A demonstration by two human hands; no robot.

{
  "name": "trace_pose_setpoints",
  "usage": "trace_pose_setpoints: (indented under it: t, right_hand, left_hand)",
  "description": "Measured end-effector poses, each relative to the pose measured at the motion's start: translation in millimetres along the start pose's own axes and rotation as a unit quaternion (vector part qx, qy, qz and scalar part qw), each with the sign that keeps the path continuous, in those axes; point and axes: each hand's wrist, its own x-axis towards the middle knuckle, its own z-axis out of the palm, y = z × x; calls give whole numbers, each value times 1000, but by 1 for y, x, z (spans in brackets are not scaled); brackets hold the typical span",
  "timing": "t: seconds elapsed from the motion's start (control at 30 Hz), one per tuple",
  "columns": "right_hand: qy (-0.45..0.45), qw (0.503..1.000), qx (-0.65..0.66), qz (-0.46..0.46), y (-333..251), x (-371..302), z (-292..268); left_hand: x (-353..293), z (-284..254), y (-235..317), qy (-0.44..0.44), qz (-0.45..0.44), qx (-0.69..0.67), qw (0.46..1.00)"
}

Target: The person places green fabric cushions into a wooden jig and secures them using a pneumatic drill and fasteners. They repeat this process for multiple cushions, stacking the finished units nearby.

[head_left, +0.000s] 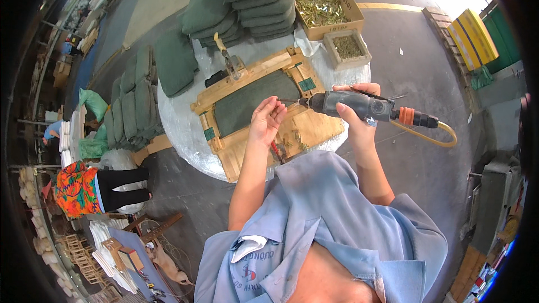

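Observation:
My right hand (359, 118) is wrapped round a grey and black air screwdriver (351, 104), its orange collar joined to a yellow hose (449, 134). The long bit points left. At the bit's tip, the thumb and fingertips of my left hand (268, 122) are pinched together; whether a screw sits between them is too small to tell. Below both hands a wooden frame jig (247, 88) surrounds a dark green padded panel (255, 104). A toggle clamp (230, 62) stands on the jig's far rail. A red-handled tool (277, 150) and loose brass-coloured pieces (297, 141) are at the near side.
The jig lies on a round, plastic-wrapped table (182, 134). Stacked green cushions (261, 3) stand behind it, with more piled at the left (135, 101). A cardboard box (342, 22) and a smaller box (364, 58) hold metal pieces. Another person (78, 189) stands at left.

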Motion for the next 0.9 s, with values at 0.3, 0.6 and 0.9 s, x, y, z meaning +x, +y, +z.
trace_pose_setpoints:
  t: [0.3, 0.6, 0.9]
  right_hand:
    - [12, 994, 26, 102, 3, 27, -14]
    - [8, 989, -31, 146, 25, 60, -15]
    - [-42, 984, -165, 49, 131, 127, 8]
  left_hand:
    - [6, -12, 19, -93, -24, 146, 985]
    - [36, -20, 9, -24, -106, 271, 957]
    - [82, -96, 18, 191, -95, 413, 886]
